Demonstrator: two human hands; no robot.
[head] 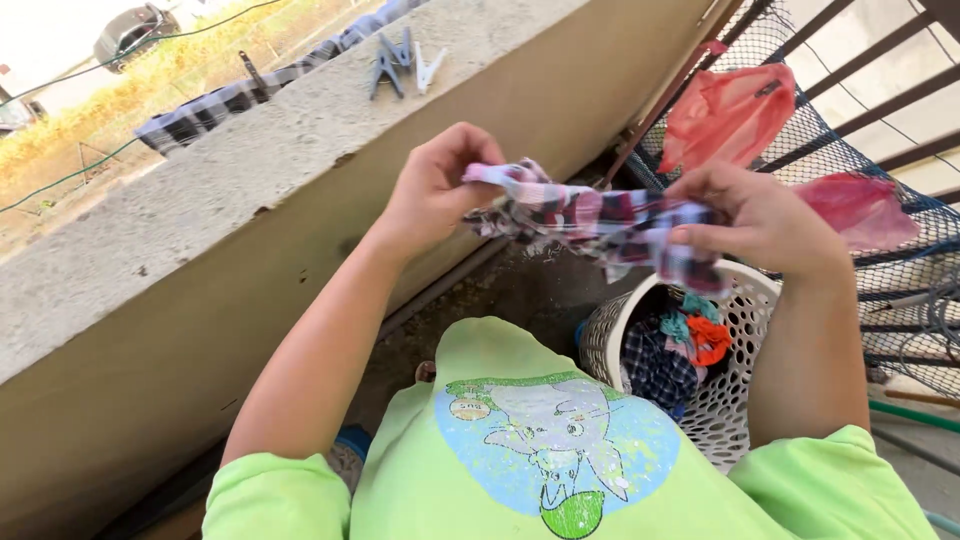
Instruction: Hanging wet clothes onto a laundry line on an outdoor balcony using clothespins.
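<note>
Plaid cloth [600,220] between both hands [600,200]

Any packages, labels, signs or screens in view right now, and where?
No screens, signs or labels.
Pink plastic bag: crumpled, against the dark netting, upper right.
Second pink bag: crumpled, beyond the right hand.
Shirt print: round blue and white cartoon patch on the green shirt.

white laundry basket [745,300], 3 clothespins [400,62], pink bags [730,112]
</note>
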